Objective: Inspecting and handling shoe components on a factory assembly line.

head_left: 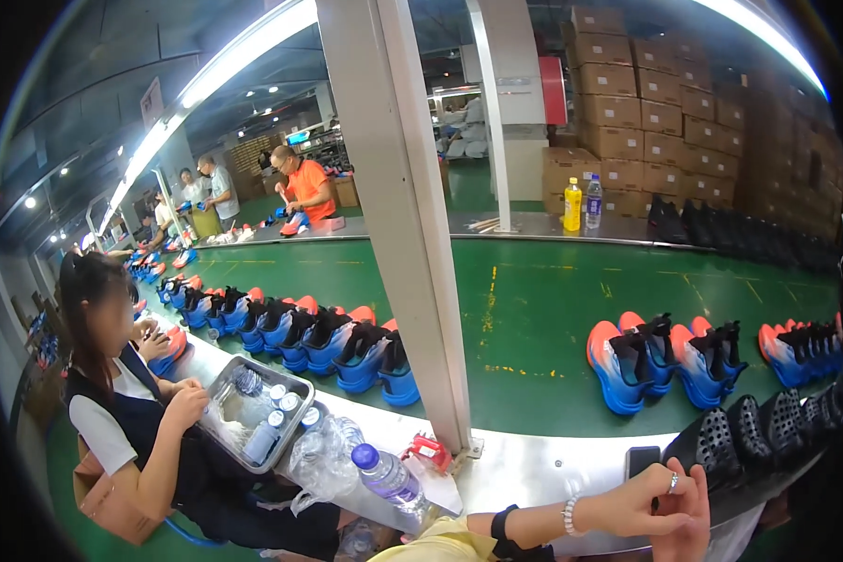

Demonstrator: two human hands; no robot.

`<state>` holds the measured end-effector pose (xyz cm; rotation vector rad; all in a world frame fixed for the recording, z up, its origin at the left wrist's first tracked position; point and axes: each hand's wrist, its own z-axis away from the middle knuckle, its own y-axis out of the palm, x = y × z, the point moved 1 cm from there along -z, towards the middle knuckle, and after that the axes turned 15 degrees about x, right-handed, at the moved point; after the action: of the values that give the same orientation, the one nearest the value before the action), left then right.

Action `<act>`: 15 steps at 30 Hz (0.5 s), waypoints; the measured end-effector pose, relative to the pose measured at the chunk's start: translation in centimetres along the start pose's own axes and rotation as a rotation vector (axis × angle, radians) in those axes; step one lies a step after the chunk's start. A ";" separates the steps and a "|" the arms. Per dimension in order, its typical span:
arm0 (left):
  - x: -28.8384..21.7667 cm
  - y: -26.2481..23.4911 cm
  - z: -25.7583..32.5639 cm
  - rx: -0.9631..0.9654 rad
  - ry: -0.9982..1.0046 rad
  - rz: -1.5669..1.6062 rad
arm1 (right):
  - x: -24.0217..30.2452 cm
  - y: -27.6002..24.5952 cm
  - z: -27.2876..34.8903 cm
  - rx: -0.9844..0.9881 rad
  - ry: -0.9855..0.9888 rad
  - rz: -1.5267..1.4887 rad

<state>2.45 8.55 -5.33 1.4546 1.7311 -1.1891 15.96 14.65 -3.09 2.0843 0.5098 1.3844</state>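
My left hand (632,504) reaches in from below, over the near edge of the white bench, wearing a ring, a beaded bracelet and a black wristband. Its fingers are bent and pressed together. A tiny dark thing (656,504) shows between them, too small to name. Against it lies my right hand (688,541), its fingers partly covered and overlapping the left ones. A dark phone (643,461) lies on the bench just beyond my hands. Black perforated shoe forms (712,445) stand in a row beside them, on the right.
Blue and orange sneakers (618,370) stand on the green conveyor (534,309). A grey post (412,215) rises before me. Left of it are a purple-capped bottle (384,476), plastic bags (323,459), a red item (429,452) and a metal tray (217,386). A co-worker (126,403) sits at left.
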 end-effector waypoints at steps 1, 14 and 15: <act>0.4 0.0 -0.1 -0.051 0.069 -0.081 | 0.0 -0.1 -0.1 0.003 0.002 -0.001; -2.7 -0.4 -0.5 0.014 0.209 -0.237 | 0.6 3.0 -0.2 -0.073 -0.097 -0.077; -2.5 -0.5 -0.6 0.041 0.221 -0.191 | 0.5 3.5 -0.3 -0.132 -0.171 -0.131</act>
<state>2.62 7.92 -2.82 1.5195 2.0447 -1.2032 15.87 12.40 -0.33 2.0028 0.4628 1.1237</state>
